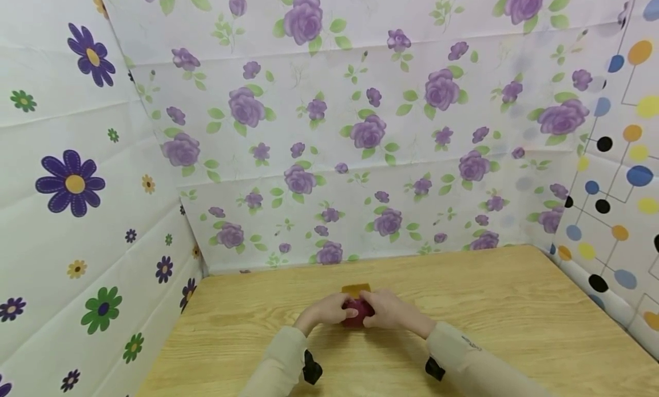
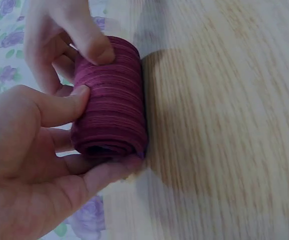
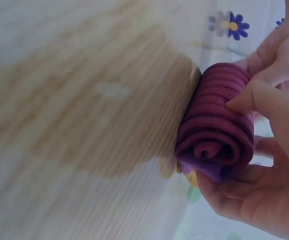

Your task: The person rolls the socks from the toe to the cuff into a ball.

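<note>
A maroon ribbed cloth, rolled into a tight cylinder (image 2: 112, 100), rests on the wooden table between both hands. My left hand (image 1: 326, 309) grips one end, its thumb on top and fingers curled underneath. At the opposite end, my right hand (image 1: 389, 310) holds the roll between thumb and fingers. The right wrist view shows the spiral end of the roll (image 3: 214, 132) and a purple layer (image 3: 217, 171) at its underside. Just beyond the roll lies an orange-brown flat piece (image 1: 356, 289); whether it joins the cloth I cannot tell.
The wood-grain table (image 1: 489, 305) spreads out on both sides of the hands. Behind it hangs a sheet with purple roses (image 1: 368, 131), and patterned sheets enclose the left and right sides. A black strap piece (image 1: 312, 367) sits at the left wrist.
</note>
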{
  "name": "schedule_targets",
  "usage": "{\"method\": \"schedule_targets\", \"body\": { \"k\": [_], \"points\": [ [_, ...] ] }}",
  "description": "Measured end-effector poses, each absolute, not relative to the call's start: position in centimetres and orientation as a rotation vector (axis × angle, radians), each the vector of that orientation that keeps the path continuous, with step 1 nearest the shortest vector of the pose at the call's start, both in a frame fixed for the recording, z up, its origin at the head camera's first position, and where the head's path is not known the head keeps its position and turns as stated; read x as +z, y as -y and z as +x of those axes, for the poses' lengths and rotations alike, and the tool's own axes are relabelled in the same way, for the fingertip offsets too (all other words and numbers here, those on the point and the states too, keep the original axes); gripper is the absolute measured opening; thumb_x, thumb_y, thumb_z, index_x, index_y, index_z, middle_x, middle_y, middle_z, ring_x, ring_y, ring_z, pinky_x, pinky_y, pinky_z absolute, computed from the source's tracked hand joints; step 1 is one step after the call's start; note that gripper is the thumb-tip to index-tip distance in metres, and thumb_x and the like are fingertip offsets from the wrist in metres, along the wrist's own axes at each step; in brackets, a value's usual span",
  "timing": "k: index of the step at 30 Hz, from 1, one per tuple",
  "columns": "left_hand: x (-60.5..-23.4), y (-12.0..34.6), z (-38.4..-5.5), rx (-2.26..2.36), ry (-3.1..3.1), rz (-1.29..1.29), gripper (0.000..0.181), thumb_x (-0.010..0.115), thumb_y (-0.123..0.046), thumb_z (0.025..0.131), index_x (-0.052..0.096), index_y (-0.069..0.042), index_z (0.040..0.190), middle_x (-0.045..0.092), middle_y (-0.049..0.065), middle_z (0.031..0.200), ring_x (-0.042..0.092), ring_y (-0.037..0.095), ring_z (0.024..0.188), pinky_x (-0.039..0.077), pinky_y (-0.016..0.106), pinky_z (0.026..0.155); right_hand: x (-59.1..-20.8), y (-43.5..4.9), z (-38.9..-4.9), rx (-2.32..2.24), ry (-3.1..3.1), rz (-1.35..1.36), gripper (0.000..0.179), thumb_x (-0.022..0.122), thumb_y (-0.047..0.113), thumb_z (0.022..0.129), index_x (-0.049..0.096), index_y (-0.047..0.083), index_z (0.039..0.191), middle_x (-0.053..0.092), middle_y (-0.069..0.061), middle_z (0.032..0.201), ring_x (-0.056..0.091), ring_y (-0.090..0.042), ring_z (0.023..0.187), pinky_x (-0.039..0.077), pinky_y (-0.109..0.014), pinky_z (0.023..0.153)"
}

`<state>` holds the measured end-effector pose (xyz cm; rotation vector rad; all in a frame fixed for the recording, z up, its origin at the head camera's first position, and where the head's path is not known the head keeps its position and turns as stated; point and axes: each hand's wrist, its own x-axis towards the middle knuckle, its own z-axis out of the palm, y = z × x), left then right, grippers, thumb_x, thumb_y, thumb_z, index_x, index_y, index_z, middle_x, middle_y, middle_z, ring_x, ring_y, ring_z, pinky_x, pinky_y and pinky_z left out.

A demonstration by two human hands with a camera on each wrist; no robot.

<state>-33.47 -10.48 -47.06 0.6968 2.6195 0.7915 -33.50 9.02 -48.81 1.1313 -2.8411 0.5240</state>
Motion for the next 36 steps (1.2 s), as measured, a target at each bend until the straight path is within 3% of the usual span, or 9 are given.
{"method": "schedule_targets", "body": {
  "k": [7, 13, 23, 29, 36],
  "points": [
    [-48.0, 11.1, -33.5, 0.896, -2.582, 0.705, 0.025, 0.059, -0.024, 0.096, 0.062, -0.003, 0.11, 0.061, 0.003, 0.089, 0.051, 0.013, 0.074, 0.042, 0.026, 0.065, -48.7, -8.9, -34.4, 0.585, 2.939, 1.187, 0.027, 0.067, 0.025, 0.089, 0.063, 0.008, 0.11, 0.064, 0.002, 0.087, 0.046, -0.004, 0.066, 0.038, -0.02, 0.056],
    [-48.4, 11.3, -33.6, 0.907, -2.604, 0.735, 0.028, 0.073, -0.022, 0.085, 0.064, -0.006, 0.106, 0.064, 0.002, 0.09, 0.054, 0.01, 0.073, 0.045, 0.024, 0.064, -48.3, -8.8, -35.0, 0.693, 3.038, 1.169, 0.022, 0.063, 0.026, 0.093, 0.066, 0.009, 0.107, 0.06, 0.006, 0.08, 0.047, -0.005, 0.063, 0.037, -0.021, 0.055],
    [-49.1, 11.5, -33.5, 0.938, -2.674, 0.728, 0.044, 0.08, -0.02, 0.079, 0.056, -0.007, 0.114, 0.064, 0.006, 0.102, 0.059, 0.012, 0.086, 0.05, 0.028, 0.074, -48.5, -8.5, -35.7, 0.834, 3.125, 1.086, 0.016, 0.059, 0.021, 0.094, 0.069, 0.008, 0.092, 0.059, 0.003, 0.073, 0.048, -0.009, 0.062, 0.038, -0.024, 0.056],
    [-49.5, 11.6, -33.7, 1.096, -2.674, 0.682, 0.042, 0.078, -0.021, 0.082, 0.051, -0.007, 0.111, 0.062, 0.009, 0.105, 0.06, 0.016, 0.087, 0.052, 0.03, 0.073, -48.7, -8.9, -36.2, 0.915, 3.123, 1.037, 0.025, 0.056, 0.019, 0.095, 0.07, 0.004, 0.109, 0.065, -0.002, 0.09, 0.049, -0.013, 0.081, 0.044, -0.028, 0.067],
    [-49.7, 11.3, -33.8, 1.128, -2.711, 0.644, 0.031, 0.067, -0.029, 0.091, 0.055, -0.006, 0.109, 0.064, 0.008, 0.1, 0.058, 0.015, 0.084, 0.048, 0.03, 0.069, -49.0, -9.1, -36.3, 1.068, 3.066, 1.027, 0.028, 0.051, 0.011, 0.093, 0.062, -0.003, 0.115, 0.066, -0.01, 0.097, 0.055, -0.014, 0.075, 0.045, -0.029, 0.064]
  ]
}}
